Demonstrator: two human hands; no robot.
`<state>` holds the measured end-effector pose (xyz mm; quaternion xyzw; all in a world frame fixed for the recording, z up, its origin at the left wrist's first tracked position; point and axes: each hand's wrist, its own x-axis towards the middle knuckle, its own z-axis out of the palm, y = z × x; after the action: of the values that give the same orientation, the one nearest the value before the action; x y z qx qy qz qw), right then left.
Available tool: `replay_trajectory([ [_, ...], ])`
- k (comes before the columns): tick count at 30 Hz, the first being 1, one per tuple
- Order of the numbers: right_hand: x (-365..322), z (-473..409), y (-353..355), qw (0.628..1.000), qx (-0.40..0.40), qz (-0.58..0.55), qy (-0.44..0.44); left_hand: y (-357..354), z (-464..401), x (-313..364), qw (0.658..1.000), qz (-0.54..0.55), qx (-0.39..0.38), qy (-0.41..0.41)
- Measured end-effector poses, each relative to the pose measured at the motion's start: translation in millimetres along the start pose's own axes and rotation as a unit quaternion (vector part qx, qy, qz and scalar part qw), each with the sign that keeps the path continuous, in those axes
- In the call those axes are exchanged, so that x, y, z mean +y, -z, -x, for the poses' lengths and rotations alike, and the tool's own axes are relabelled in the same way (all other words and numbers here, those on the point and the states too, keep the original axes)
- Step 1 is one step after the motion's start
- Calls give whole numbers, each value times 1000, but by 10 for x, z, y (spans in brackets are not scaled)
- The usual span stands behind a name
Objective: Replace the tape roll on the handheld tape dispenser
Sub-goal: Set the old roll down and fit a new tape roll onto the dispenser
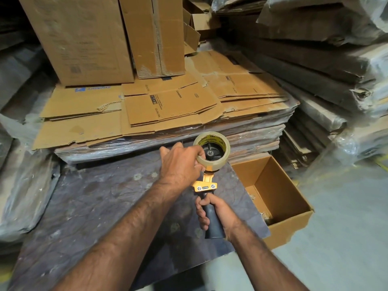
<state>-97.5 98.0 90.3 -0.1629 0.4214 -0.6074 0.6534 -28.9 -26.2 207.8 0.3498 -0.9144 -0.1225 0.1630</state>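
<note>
A handheld tape dispenser (205,183) with a yellow metal frame and a black handle stands roughly upright in front of me. My right hand (212,213) is wrapped around the black handle. A roll of clear tape (212,162) with a yellow printed core sits on the dispenser's black hub at the top. My left hand (180,162) grips the left side of that roll, fingers curled around its rim. The dispenser's blade end is hidden behind my left hand.
Below my hands lies a dark, plastic-wrapped flat surface (94,206). An open cardboard box (279,198) stands on the floor to the right. Flattened cartons (147,110) are stacked ahead, with upright boxes (84,38) behind and wrapped bundles (325,59) at right.
</note>
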Motion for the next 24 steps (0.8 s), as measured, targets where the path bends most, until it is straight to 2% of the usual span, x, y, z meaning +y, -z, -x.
replay_trajectory([
  [9,14,-74,39,999,15,-34,12,16,-81,-55,994,7,-95,-54],
  [15,-10,-91,71,999,25,-18,12,-116,-136,-120,994,-17,-11,-109],
  [18,-18,-90,73,1000,27,-1,12,-129,-180,-118,996,19,8,-92],
  [24,-19,-88,105,999,30,33,11,-147,-234,-158,991,123,-8,-44],
])
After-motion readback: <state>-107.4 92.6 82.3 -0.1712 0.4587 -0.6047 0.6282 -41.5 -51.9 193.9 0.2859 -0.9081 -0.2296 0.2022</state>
